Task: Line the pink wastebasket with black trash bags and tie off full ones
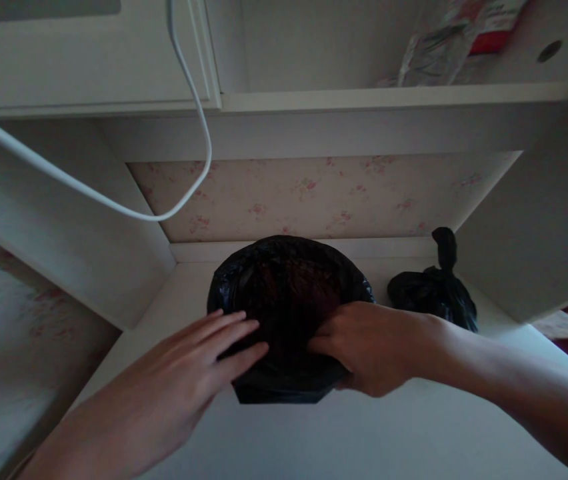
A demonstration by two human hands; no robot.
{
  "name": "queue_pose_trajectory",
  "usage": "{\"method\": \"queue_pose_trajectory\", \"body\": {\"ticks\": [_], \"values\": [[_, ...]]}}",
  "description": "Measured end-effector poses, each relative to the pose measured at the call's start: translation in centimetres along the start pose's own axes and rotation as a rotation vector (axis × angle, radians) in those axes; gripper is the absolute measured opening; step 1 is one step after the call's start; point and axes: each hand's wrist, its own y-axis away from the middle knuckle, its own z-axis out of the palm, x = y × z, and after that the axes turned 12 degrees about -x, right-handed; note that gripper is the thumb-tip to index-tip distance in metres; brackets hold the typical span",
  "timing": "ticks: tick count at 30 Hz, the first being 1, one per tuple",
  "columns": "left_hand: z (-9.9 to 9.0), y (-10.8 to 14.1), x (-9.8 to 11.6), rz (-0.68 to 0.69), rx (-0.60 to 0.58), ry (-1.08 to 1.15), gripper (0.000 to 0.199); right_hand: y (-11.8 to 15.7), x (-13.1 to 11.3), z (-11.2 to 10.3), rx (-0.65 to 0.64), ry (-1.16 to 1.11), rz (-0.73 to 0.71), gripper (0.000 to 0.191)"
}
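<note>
A round bin lined with a black bin bag (284, 390) stands on the white surface, and the bag is folded over its rim. My left hand (214, 353) lies at the bin's left front edge with its fingers stretched out and slightly apart. On the right front edge, my right hand (367, 347) is closed round the rim of the bag, thumb and fingertips partly inside the opening. The inside is dark, with a faint reddish tone, and its bottom cannot be made out.
A knotted black bag (431, 293) sits to the right, by the side panel. A white cable (149, 217) hangs at upper left in front of a cabinet door (84, 73). Clear plastic and a red-and-white package (497, 33) lie on the upper shelf (364, 99).
</note>
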Motion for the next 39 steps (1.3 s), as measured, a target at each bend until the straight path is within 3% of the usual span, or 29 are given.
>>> {"method": "queue_pose_trajectory", "body": {"ticks": [2, 4, 6, 9, 11, 13, 17, 18, 19, 21, 22, 23, 25, 27, 29, 33, 36, 39], "values": [[-0.5, -0.8, 2.4, 0.064, -0.033, 0.056, 0.08, 0.1, -0.1, -0.1, -0.07, 0.029, 0.078, 0.032], [-0.4, -2.3, 3.6, 0.031, -0.034, 0.105, 0.073, 0.2, -0.2, -0.1, -0.064, 0.034, 0.058, 0.031], [0.4, -3.8, 3.5, -0.035, -0.006, 0.105, 0.053, 0.4, 0.0, -0.1, -0.02, 0.013, 0.028, 0.034], [1.8, -4.8, 2.2, -0.046, 0.064, 0.073, 0.024, 0.7, 0.5, 0.2, 0.004, 0.017, 0.094, 0.032], [2.3, -4.7, 1.5, -0.009, 0.136, 0.071, 0.025, 1.0, 0.8, 0.7, 0.051, 0.023, 0.131, 0.028], [2.7, -4.1, 1.5, 0.001, 0.234, 0.045, 0.04, 1.5, 0.6, 1.7, 0.205, 0.015, 0.086, 0.035], [5.4, -1.8, 2.9, -0.061, 0.508, 0.035, 0.076, 2.7, -0.5, 6.8, 0.734, -0.015, -0.003, 0.072], [6.8, -1.2, 3.4, -0.093, 0.6, 0.086, 0.079, 2.6, -0.6, 8.8, 0.945, -0.072, -0.02, 0.07], [8.5, -0.6, 3.8, -0.15, 0.694, 0.156, 0.076, 2.3, -0.5, 11.1, 1.235, -0.197, 0.001, 0.064], [12.6, 0.0, 4.4, -0.29, 0.901, 0.403, 0.057, 0.8, 0.3, 16.1, 1.903, -0.581, 0.312, 0.042], [14.8, 0.1, 4.4, -0.415, 0.987, 0.551, 0.047, -0.3, 1.0, 18.6, 2.069, -0.748, 0.476, 0.028], [16.9, 0.0, 4.3, -0.566, 1.01, 0.692, 0.039, -1.5, 1.7, 21.1, 2.059, -0.907, 0.606, 0.02], [20.3, -0.7, 3.8, -0.806, 0.904, 0.965, 0.032, -3.9, 3.1, 25.6, 1.684, -1.112, 0.811, 0.033], [22.4, -1.9, 3.3, -0.885, 0.758, 1.153, 0.039, -5.9, 4.0, 29.0, 1.382, -1.08, 0.871, 0.035], [22.8, -3.4, 3.2, -0.887, 0.712, 1.246, 0.045, -7.3, 4.2, 30.8, 1.181, -0.895, 0.893, 0.033], [20.7, -7.0, 5.0, -0.835, 0.746, 1.296, 0.038, -8.7, 4.1, 30.1, 0.981, -0.587, 0.836, 0.039], [19.2, -10.0, 7.2, -0.776, 0.71, 1.307, 0.036, -9.3, 4.3, 28.6, 0.819, -0.485, 0.774, 0.048], [18.8, -13.5, 9.9, -0.711, 0.657, 1.315, 0.036, -9.9, 4.5, 28.3, 0.705, -0.401, 0.745, 0.049]]}}
